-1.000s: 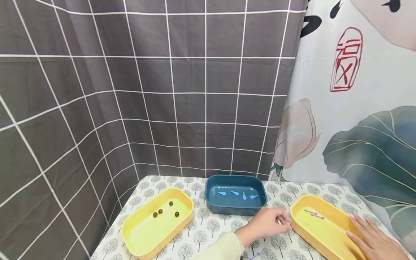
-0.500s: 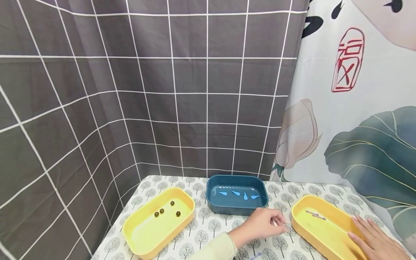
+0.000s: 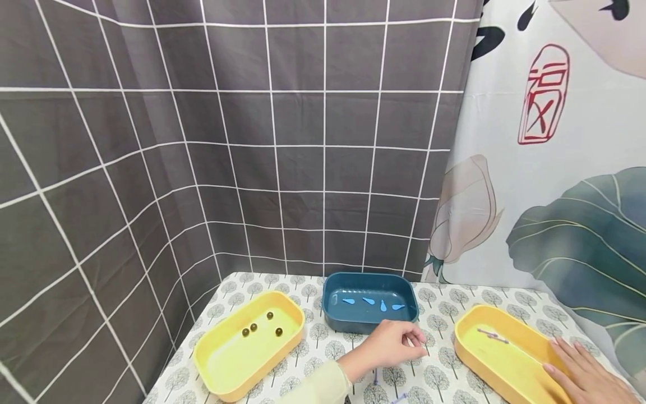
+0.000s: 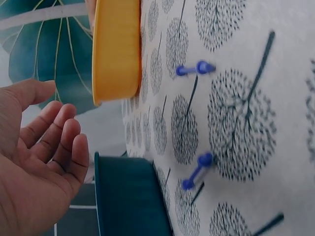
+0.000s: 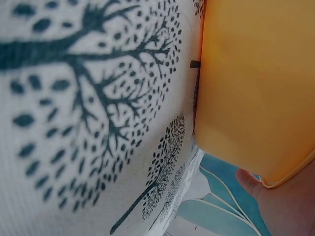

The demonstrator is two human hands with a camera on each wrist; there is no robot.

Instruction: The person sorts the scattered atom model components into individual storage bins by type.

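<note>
The left hand (image 3: 391,348) hovers loosely open over two small blue pins (image 4: 197,169) on the bench (image 3: 444,373), between the blue tray (image 3: 370,306) and the right yellow tray (image 3: 497,350). It seems empty. Pinch one pin at mid-shaft. The right hand (image 3: 585,376) rests flat on that yellow tray's rim.

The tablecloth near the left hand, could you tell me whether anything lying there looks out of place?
Yes: two small blue pins lie loose on the tablecloth beside the left hand, outside all three trays, while similar pieces sit inside the right yellow tray.
</note>
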